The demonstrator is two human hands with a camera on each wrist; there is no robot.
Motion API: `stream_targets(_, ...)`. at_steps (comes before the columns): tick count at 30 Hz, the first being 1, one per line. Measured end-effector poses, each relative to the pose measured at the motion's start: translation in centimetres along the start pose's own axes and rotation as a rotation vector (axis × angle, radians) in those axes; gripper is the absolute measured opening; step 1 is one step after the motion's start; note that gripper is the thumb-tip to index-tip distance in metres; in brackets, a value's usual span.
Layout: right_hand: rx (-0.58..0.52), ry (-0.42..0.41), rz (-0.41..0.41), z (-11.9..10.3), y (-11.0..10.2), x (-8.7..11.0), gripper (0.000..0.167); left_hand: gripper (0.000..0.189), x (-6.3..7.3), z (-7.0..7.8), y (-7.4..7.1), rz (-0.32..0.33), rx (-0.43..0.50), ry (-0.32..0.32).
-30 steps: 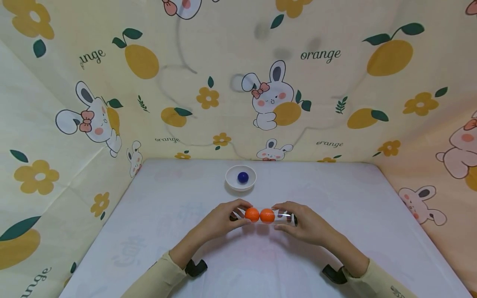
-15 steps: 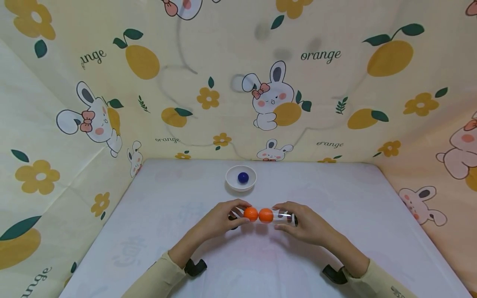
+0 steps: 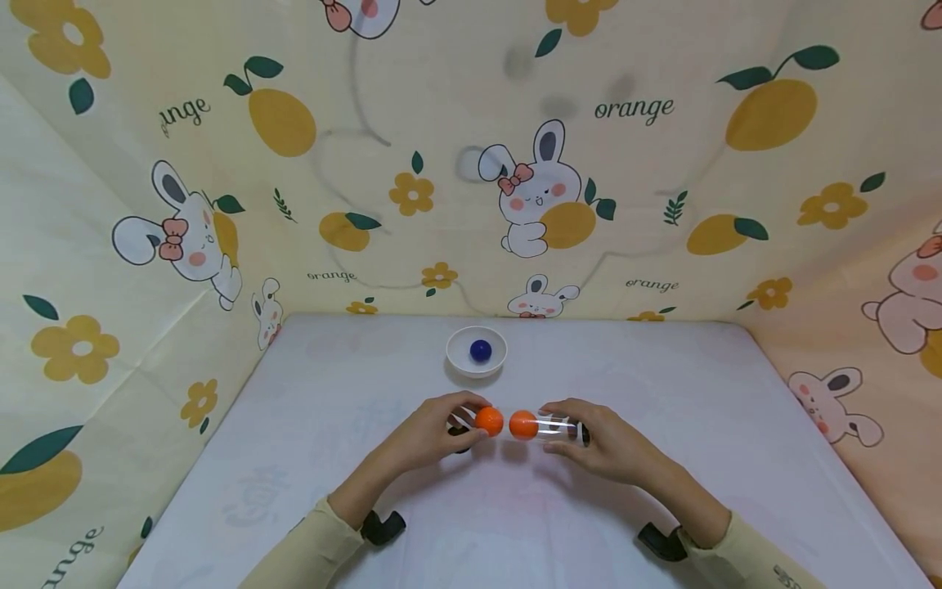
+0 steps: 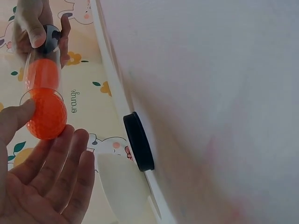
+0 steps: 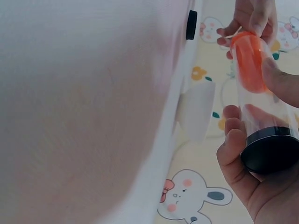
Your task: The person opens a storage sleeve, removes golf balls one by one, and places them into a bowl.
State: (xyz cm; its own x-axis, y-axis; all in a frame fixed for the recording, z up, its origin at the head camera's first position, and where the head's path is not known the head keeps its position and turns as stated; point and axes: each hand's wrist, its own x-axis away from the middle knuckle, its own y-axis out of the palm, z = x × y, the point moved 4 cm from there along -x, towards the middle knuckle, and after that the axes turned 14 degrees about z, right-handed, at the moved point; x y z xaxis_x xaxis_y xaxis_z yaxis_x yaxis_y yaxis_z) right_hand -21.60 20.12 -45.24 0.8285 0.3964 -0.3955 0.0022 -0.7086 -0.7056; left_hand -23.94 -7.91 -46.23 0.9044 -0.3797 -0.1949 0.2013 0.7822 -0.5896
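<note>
My right hand [image 3: 603, 442] grips a clear tube [image 3: 555, 428] by the end with a black cap [image 5: 271, 153]. The tube lies sideways above the table, open end to the left. Inside it sits one orange ball [image 3: 523, 424]. At the open mouth, a second orange ball [image 4: 46, 117] with a dimpled surface sticks partly out past the rim. My left hand [image 3: 423, 432] pinches this second ball between thumb and fingertips. Beneath the left hand a round black lid [image 4: 138, 141] lies on the table, mostly covered in the head view.
Behind the hands stands a white bowl [image 3: 458, 366] holding a dark blue ball [image 3: 481, 351]. The table [image 3: 331, 360] has a white cover. Patterned cloth [image 3: 441, 106] with rabbits and oranges walls the back and both sides.
My left hand has drifted slightly left with its ball, and a gap has opened between the two orange balls, which touched before. The right hand stays in place.
</note>
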Motion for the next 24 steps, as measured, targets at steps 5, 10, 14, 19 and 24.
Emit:
stream_targets(5,-0.021,0.009,-0.006,0.0,0.0,0.0,0.054,0.039,-0.1,-0.1,-0.5,0.02,-0.02,0.032)
stream_targets(10,-0.031,0.016,-0.011,0.1,0.1,0.0,0.054,0.039,-0.3,-0.5,-0.8,0.045,-0.051,0.015)
stream_targets(14,-0.038,0.007,-0.007,0.1,0.2,0.1,0.053,0.039,-0.6,-0.8,-1.1,0.066,-0.066,0.012)
stream_targets(19,-0.038,-0.022,0.012,0.0,0.1,0.3,0.052,0.041,-1.1,-1.1,-1.6,0.096,-0.08,0.018)
stream_targets(24,-0.036,-0.015,0.01,0.0,0.1,0.5,0.053,0.042,-1.7,-1.5,-2.0,0.138,-0.094,0.03)
